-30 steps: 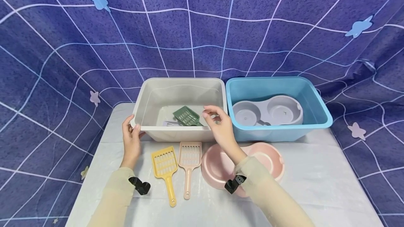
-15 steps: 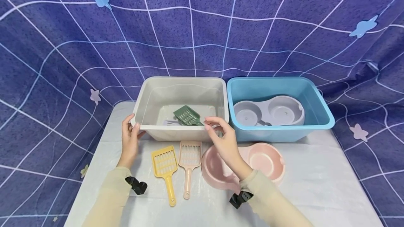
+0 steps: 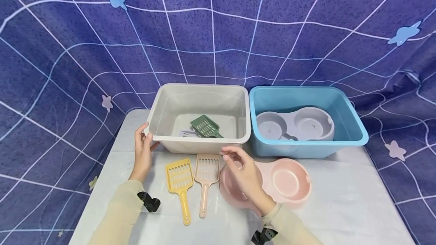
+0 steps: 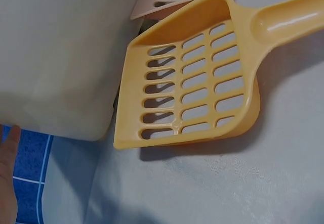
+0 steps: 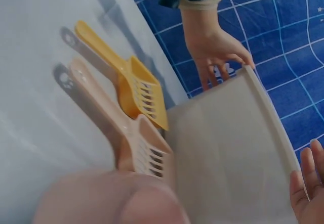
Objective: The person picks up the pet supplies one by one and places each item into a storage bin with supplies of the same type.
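Observation:
My left hand (image 3: 142, 156) grips the front left corner of a grey litter box (image 3: 201, 144), thumb on the rim. In the box lies a green slotted litter scoop (image 3: 206, 126), its handle end hidden by the front wall. A pale slotted item (image 3: 188, 133), partly hidden, lies beside it. My right hand (image 3: 246, 173) is above a pink double pet bowl (image 3: 289, 180), just in front of the box, fingers loosely bent and holding nothing. In front of the box lie a yellow litter scoop (image 3: 180, 177) and a pink litter scoop (image 3: 207, 169), handles towards me.
Right of the grey box stands a blue litter box (image 3: 306, 150), holding a grey double pet bowl (image 3: 299, 122) and a grey scoop handle (image 3: 289, 137). A dark blue curtain (image 3: 204, 29) hangs behind the white-covered table (image 3: 351, 199).
My right hand has drawn back from over the grey box's front rim to above the pink bowl. My left hand stays at the corner. The head view has shifted slightly.

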{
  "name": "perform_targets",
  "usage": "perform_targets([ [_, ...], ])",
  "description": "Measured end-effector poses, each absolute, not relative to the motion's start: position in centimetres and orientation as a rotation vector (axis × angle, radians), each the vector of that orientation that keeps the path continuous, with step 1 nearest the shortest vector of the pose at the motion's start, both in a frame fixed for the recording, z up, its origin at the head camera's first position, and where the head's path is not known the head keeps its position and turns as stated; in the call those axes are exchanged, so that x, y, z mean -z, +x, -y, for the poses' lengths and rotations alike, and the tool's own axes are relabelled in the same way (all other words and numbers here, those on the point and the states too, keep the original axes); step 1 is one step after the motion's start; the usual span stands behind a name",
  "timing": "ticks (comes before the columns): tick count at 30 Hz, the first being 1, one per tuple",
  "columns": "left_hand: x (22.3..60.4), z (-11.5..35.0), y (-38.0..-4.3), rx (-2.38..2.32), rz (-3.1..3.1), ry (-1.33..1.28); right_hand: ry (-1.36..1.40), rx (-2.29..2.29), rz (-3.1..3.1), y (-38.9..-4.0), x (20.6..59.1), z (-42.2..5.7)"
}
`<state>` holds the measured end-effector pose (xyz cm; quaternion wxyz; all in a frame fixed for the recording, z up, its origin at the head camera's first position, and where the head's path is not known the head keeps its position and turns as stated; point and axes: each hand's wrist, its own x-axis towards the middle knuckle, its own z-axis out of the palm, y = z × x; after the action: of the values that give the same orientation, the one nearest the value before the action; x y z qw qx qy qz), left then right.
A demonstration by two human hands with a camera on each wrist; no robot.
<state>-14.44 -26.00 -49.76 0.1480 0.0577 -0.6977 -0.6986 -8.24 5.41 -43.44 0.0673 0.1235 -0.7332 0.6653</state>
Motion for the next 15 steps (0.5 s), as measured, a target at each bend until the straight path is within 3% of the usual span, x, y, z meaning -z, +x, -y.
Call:
perform_targets([
  [5, 49.9, 25.9, -14.3, 2.005, 1.983, 0.175, 0.334, -2.057, 2.187, -7.9, 46.1, -5.1],
  [15, 49.7, 25.5, -14.4, 2.001, 1.952, 0.215, 0.254, -2.137, 2.220, -6.6, 47.5, -4.9],
])
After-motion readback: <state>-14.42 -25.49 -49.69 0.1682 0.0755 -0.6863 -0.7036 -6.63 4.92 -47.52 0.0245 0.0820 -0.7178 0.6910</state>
